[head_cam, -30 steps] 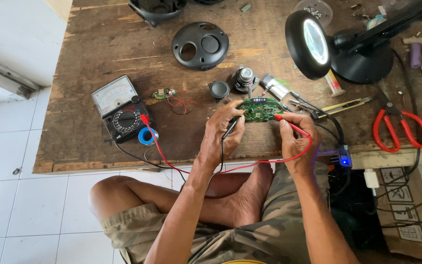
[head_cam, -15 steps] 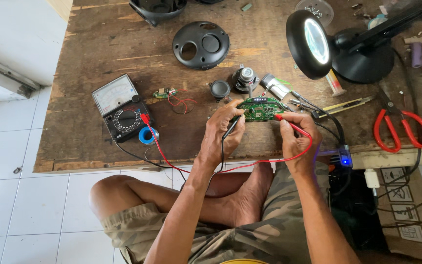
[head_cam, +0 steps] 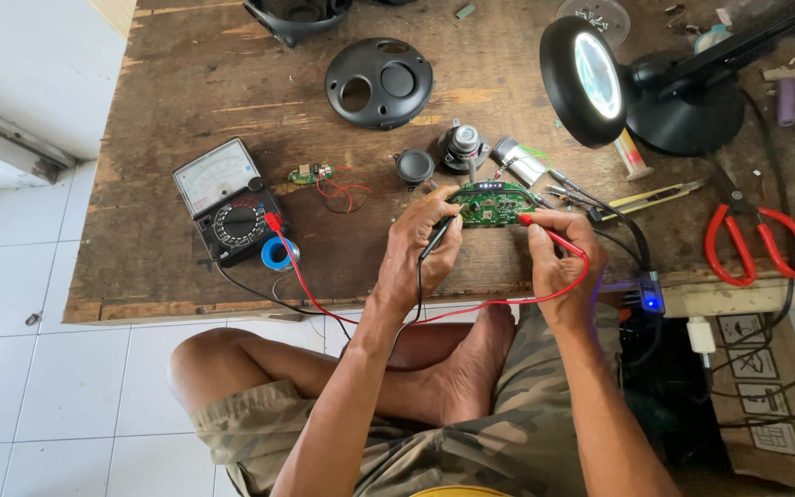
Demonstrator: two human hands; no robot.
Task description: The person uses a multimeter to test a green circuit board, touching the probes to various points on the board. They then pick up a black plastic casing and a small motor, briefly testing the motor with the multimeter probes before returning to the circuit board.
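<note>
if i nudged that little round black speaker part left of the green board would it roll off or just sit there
The small round speaker seems to lie flat on the wooden table, so a nudge would probably slide it, not roll it. It looks compact, likely a bit heavy for its size. Tipped onto its edge, its round rim could roll; the left hand is just below it.

A worn brown wooden worktop (head_cam: 232,83) carries a round black plastic cover with two holes (head_cam: 379,82) near its far edge. A black ring-shaped magnifier lamp, lit, (head_cam: 587,78) stands at the far right on a round black base (head_cam: 683,115). Red-handled scissors (head_cam: 758,241) lie at the right edge. A small blue tape roll (head_cam: 278,255) sits near the front. White floor tiles (head_cam: 39,368) lie below.
</note>
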